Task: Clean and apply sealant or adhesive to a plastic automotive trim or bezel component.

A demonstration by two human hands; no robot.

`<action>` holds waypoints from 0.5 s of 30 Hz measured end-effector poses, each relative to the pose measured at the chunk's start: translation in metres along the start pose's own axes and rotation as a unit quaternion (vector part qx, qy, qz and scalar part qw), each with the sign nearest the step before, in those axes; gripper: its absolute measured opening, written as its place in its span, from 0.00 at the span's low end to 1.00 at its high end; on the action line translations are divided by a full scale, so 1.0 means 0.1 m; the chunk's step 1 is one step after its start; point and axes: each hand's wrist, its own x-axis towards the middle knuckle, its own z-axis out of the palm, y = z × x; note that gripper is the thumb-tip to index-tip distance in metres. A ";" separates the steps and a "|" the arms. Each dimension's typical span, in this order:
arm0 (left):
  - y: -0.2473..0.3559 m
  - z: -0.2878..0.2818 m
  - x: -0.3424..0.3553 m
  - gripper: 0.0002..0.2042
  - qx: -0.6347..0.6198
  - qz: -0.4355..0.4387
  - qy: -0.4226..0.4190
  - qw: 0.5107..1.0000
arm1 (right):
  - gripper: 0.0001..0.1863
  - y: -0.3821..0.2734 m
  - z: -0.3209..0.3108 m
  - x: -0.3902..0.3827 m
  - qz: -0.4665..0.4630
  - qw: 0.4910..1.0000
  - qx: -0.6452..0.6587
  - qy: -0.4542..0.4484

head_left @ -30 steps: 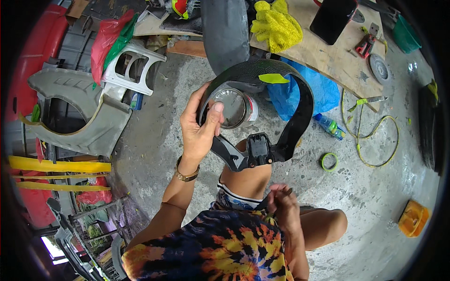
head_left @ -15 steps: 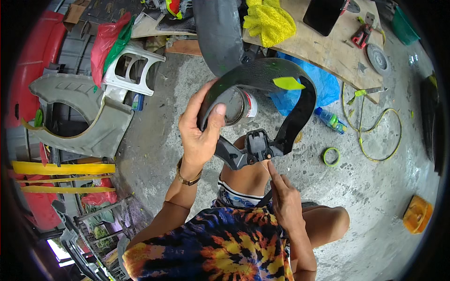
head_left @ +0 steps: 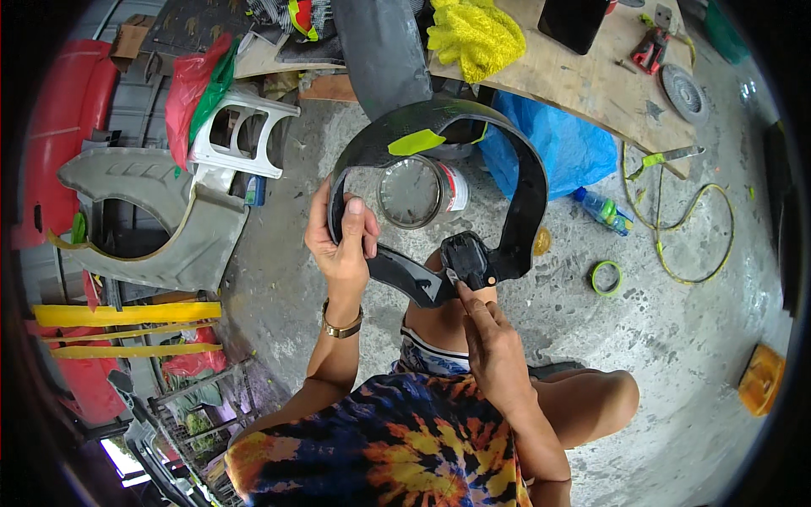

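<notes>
A fuzzy yellow cloth (head_left: 477, 38) lay bunched at the near edge of the plywood counter (head_left: 591, 84), with a flat black phone (head_left: 577, 24) farther in. Toward the counter's right edge lay red-and-black pliers (head_left: 650, 49) and a round grey ribbed disc (head_left: 684, 93); a knife with a yellow-green handle (head_left: 669, 158) crossed the near right corner. Below the near edge was a crumpled blue plastic bag (head_left: 549, 144). The grey concrete floor (head_left: 659, 355) held a clear plastic bottle with a blue cap (head_left: 601, 209), a bright green tape ring (head_left: 595, 280), a looped yellow cord (head_left: 660, 247) and an amber container (head_left: 762, 380).
</notes>
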 end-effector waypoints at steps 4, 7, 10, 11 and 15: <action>0.00 0.00 0.00 0.20 0.004 0.007 -0.003 1.000 | 0.27 -0.05 0.00 0.04 0.027 0.999 -0.013 -0.010; 0.01 0.00 -0.03 0.20 0.008 -0.003 0.001 1.000 | 0.21 -0.13 0.01 0.07 0.064 0.998 -0.011 -0.004; 0.08 0.03 -0.04 0.21 0.005 -0.005 -0.009 1.000 | 0.21 -0.16 0.02 0.10 0.074 0.997 -0.020 -0.009; 0.11 0.07 -0.03 0.19 0.021 -0.004 -0.005 1.000 | 0.21 -0.15 0.03 0.12 0.071 0.997 -0.010 -0.005; 0.11 0.12 -0.04 0.18 0.044 -0.010 0.011 0.999 | 0.21 -0.16 0.07 0.16 0.066 0.998 0.006 0.009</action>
